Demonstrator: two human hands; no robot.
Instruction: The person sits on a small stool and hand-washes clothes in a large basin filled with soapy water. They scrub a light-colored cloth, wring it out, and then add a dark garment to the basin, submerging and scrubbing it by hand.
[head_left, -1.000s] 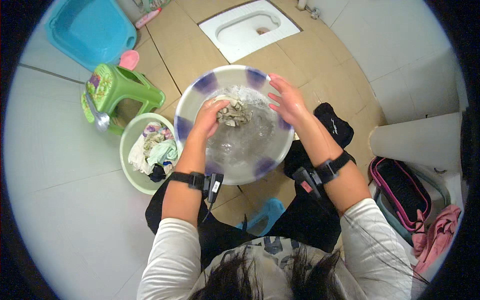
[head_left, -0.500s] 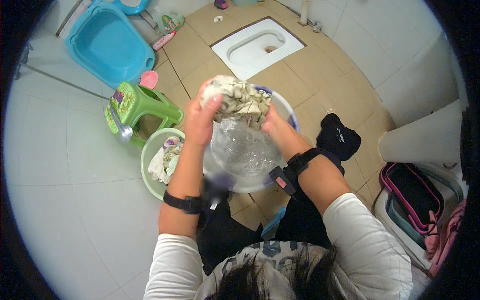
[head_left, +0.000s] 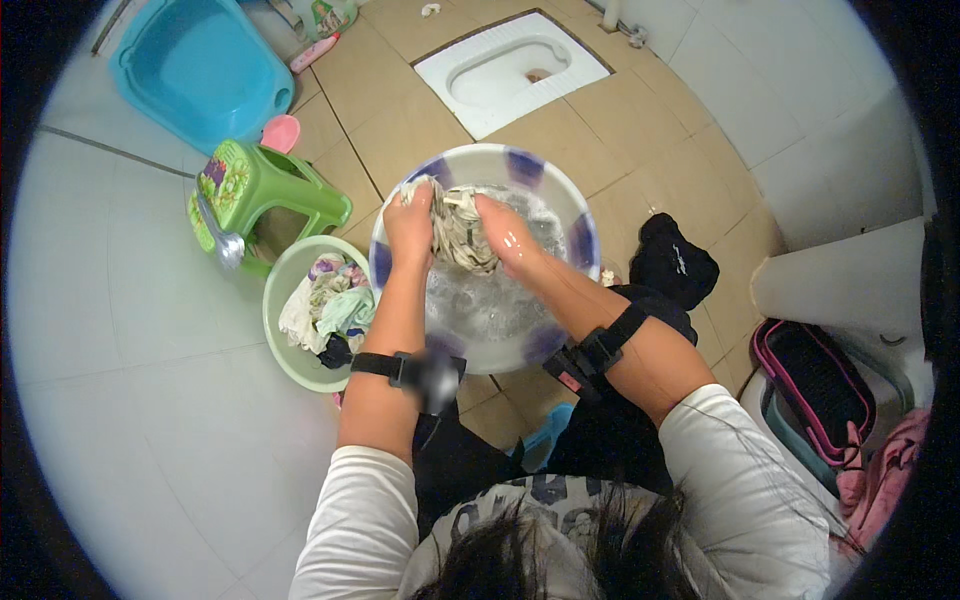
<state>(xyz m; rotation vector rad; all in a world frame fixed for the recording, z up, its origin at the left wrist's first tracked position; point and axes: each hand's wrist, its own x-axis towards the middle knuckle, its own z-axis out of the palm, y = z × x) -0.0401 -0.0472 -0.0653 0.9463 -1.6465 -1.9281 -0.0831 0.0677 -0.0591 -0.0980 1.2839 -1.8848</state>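
Bathroom with a squat toilet (head_left: 512, 76)

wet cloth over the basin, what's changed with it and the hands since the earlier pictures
The right hand, open and clear of the wet cloth a second ago, now holds it with the left hand, which was already on it. Half a second ago the hands had it raised higher; now it is lower over the basin. The green stool and laundry tub stayed put.
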